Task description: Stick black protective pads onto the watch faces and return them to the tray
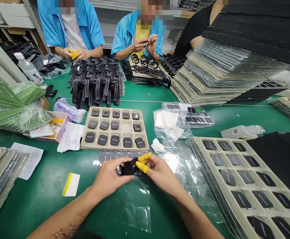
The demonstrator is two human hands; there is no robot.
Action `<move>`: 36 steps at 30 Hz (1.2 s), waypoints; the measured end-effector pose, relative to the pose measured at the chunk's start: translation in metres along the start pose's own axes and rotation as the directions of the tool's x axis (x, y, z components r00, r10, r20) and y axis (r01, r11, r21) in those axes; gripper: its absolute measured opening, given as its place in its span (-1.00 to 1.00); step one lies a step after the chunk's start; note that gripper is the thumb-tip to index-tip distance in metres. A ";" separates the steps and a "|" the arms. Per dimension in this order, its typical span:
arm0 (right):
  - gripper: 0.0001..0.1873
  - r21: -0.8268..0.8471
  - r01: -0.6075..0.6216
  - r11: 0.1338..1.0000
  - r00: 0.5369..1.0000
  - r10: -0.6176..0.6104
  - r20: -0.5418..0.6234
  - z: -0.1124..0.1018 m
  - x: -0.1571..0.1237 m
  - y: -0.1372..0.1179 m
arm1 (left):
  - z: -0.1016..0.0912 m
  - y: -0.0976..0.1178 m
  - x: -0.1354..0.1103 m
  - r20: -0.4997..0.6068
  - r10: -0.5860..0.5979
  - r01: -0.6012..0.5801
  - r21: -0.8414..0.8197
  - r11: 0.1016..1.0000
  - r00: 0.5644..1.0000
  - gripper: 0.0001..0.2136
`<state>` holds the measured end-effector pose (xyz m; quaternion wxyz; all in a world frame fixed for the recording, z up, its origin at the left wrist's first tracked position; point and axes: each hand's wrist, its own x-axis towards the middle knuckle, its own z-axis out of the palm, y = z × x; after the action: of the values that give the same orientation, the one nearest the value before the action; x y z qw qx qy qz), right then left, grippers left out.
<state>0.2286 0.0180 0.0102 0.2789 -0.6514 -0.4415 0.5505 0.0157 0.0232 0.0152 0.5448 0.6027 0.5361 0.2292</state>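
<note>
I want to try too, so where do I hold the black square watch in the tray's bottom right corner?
Come from above and pinch two opposite edges of the black square watch, like the right hand on the held watch. It lies flat in its slot of the cream tray, so its edges are probably easiest.

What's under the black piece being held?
A clear plastic bag on a green mat, and a strip of dark pieces; the black piece, left hand and right hand hide the rest.
</note>
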 end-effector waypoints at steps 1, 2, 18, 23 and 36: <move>-0.56 0.061 -0.014 0.998 1.000 0.014 0.012 0.000 -0.001 -0.003 | 0.000 0.000 0.000 -0.008 -0.003 0.003 0.005 1.000 1.000 -0.56; -0.56 0.131 -0.040 0.991 0.999 0.036 0.033 0.000 -0.003 -0.007 | 0.000 0.000 0.000 -0.018 -0.007 0.007 0.008 1.000 1.000 -0.56; -0.46 0.347 -0.194 0.918 0.981 0.175 0.086 0.025 -0.010 -0.016 | 0.003 0.001 -0.001 -0.050 -0.021 0.022 0.023 1.000 0.999 -0.56; -0.48 0.372 -0.198 0.907 0.980 0.182 0.078 0.028 -0.011 -0.015 | 0.003 0.002 -0.001 -0.058 -0.013 0.015 0.037 0.999 0.998 -0.57; -0.48 0.369 -0.202 0.907 0.979 0.187 0.077 0.028 -0.010 -0.013 | 0.003 0.002 -0.001 -0.047 -0.042 0.045 0.053 0.998 0.998 -0.55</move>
<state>0.1980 0.0117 0.0190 0.3331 -0.6156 -0.2664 0.6627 0.0183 0.0215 0.0164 0.5207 0.5998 0.5675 0.2167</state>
